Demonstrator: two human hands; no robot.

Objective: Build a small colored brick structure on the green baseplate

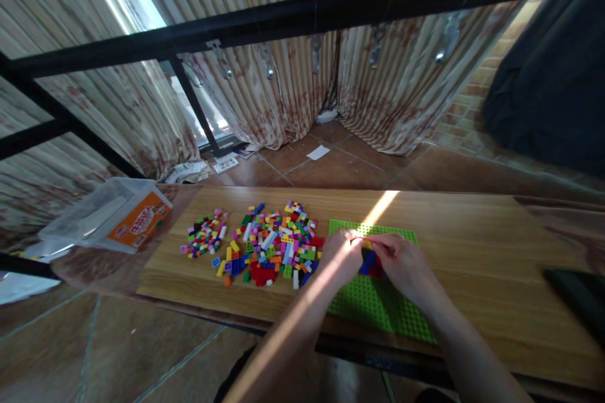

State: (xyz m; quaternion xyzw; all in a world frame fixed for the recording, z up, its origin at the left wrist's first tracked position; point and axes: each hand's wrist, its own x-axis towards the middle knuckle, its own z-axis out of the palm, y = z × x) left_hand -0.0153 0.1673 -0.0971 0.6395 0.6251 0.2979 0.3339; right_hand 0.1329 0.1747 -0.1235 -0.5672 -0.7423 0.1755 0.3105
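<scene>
Over the green studded baseplate (378, 308), my left hand (341, 253) and my right hand (399, 258) meet with their fingertips close together. Both are closed in a pinch, and whatever lies between the fingers is mostly covered. A bit of yellow shows by the fingertips, too small to make out. Just below them, blue bricks (367, 264) and a red brick (377, 272) sit on the baseplate, partly hidden by my hands. Left of my left hand spreads a large pile of mixed toy bricks (278, 239), reaching nearly to my wrist.
A smaller heap of little bricks (205, 234) lies farther left on the wooden table (472, 252). Beyond the table's left end stands a clear plastic box (99, 214) with an orange label. A dark flat object (576, 296) rests at the right edge. Black metal rails (283, 19) cross behind.
</scene>
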